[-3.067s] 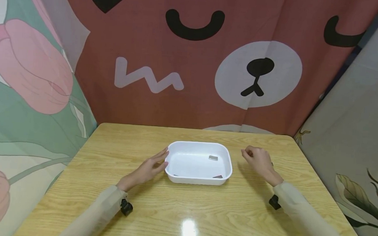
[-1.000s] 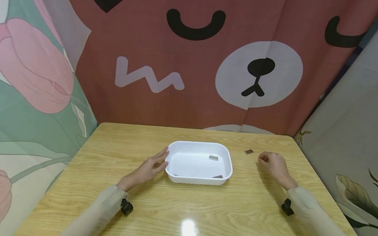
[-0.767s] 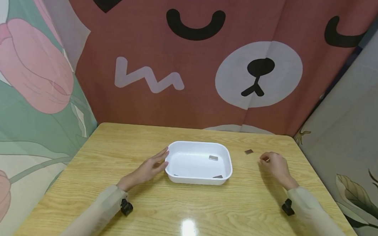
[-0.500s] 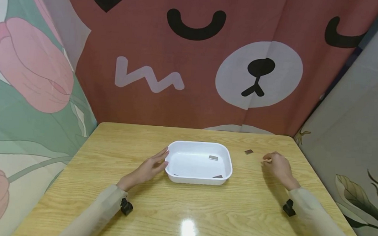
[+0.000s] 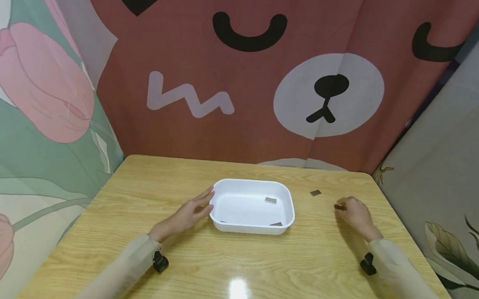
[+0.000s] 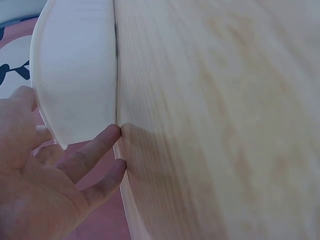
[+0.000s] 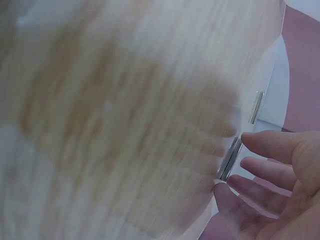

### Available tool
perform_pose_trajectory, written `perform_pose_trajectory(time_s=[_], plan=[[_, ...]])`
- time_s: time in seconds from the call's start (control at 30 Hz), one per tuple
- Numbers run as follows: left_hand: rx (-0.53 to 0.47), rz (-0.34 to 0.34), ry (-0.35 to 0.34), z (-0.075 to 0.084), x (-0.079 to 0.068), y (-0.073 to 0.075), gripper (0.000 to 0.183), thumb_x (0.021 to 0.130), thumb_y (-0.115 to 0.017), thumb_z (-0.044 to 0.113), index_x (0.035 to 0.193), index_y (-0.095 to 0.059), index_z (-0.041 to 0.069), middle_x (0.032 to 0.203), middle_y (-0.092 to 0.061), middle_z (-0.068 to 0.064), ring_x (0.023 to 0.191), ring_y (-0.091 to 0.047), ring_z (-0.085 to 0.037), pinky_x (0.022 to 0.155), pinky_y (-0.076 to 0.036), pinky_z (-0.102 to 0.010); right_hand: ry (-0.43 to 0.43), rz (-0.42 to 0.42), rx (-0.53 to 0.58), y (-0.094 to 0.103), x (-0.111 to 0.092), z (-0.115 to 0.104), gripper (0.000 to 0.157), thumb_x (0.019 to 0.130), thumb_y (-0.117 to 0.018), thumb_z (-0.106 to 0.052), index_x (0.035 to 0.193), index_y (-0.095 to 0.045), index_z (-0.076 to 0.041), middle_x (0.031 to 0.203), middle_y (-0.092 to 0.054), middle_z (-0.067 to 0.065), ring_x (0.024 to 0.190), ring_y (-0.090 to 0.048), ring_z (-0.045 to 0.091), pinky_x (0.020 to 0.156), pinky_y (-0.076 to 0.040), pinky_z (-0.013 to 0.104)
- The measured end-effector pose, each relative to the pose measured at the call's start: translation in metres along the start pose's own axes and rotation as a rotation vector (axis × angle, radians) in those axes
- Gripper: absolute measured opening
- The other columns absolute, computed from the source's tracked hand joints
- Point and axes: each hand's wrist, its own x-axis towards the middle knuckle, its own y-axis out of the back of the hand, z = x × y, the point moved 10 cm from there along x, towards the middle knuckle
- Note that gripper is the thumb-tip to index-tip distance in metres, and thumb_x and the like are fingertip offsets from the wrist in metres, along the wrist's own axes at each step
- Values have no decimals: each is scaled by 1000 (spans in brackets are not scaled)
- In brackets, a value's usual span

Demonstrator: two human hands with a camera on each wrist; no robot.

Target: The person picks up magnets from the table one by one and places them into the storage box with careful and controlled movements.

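Note:
A white rectangular tray (image 5: 251, 229) sits mid-table. My left hand (image 5: 187, 213) rests its spread fingertips against the tray's left end; the left wrist view shows two lower fingertips (image 6: 112, 132) down by the table edge line. At the right, my right hand (image 5: 356, 214) pinches a small dark rectangular metal plate (image 5: 339, 207) low over the table. Thumb and fingertips meet its two ends in the right wrist view, where the plate (image 7: 229, 160) looks thin and shiny. A similar small plate (image 5: 315, 193) lies flat between tray and right hand.
Inside the tray lie a small silvery plate (image 5: 270, 200) and a darker one (image 5: 276, 224) partly behind the front wall. The wooden table (image 5: 201, 265) ends at a printed bear curtain (image 5: 232, 135), with floral cloths on both sides.
The right hand has moved right, leaving a plate on the table where it was earlier. A second plate now shows at its fingertips. Left hand and tray stay put.

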Motion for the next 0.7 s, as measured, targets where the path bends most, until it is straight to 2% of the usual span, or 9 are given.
perform_pose_trajectory(time_s=[0.13,0.43,0.7], plan=[[15,6,-3,-1,1,0,56,105,-52,29,149,-36,-2,161,-19,-5,145,-24,-28,107,-41,-34,-1,-22,17,-3,2,2,23,88,-72,-3,106,-69,12,96,-68,26,85,-65,41,72,-55,57],[2,1,8,-1,1,0,56,105,-51,29,150,-36,-1,161,-18,-4,145,-23,-27,105,-43,-32,15,-22,34,-3,2,1,14,87,-72,-1,98,-72,8,87,-69,19,77,-64,35,65,-55,52],[8,5,-3,-1,1,0,56,105,-52,28,150,-36,-1,161,-18,-5,145,-24,-28,105,-43,-32,33,8,21,-1,3,3,9,84,-72,5,93,-73,9,82,-68,19,74,-64,36,62,-55,53]])
